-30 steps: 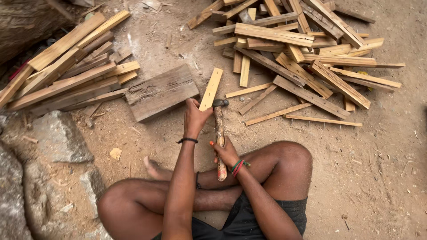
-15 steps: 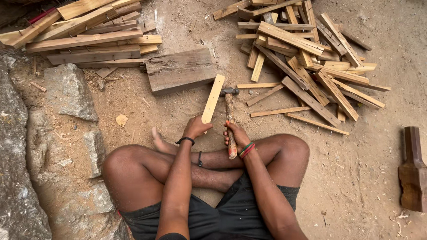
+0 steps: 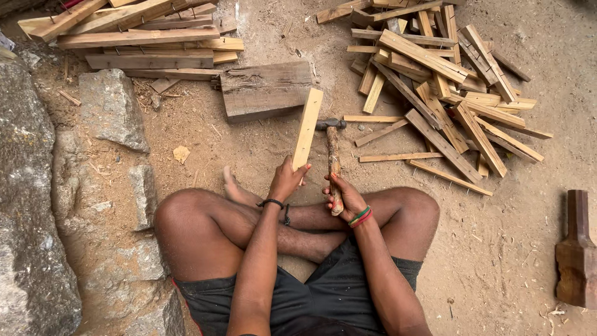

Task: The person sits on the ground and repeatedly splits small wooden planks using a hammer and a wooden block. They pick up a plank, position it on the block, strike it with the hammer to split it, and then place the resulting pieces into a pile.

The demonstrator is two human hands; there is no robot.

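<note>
Pale wooden slat (image 3: 308,127) held upright beside wooden-handled hammer (image 3: 332,155).

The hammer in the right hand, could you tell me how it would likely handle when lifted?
The hammer is probably top-heavy: its dark metal head sits far from the right hand, which grips the handle's end. The rough wooden handle likely resists slipping. It looks stiff, not fragile.

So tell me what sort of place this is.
Probably an outdoor, makeshift woodworking spot on bare earth. A heap of cut wooden slats lies on the dirt, stacked planks sit beside rough stones, and the seated person's hands hold a wood strip and a hammer.
</note>
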